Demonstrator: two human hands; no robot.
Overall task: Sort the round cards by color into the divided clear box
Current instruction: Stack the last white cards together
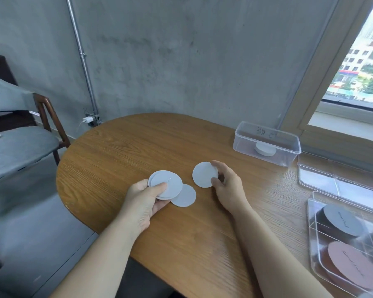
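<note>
A plain city room, home or studio: behind the oval wooden desk (138, 143) rises a bare grey concrete wall (181, 61) with a metal conduit pipe (82, 57). Left of the desk stands a grey-cushioned wooden armchair (19, 147), and right of it a window (364, 61) overlooks buildings.

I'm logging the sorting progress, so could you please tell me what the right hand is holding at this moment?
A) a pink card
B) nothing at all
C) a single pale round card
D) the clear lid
C: the right hand pinches one pale round card by its edge, apart from the stack that the left hand holds.
</note>
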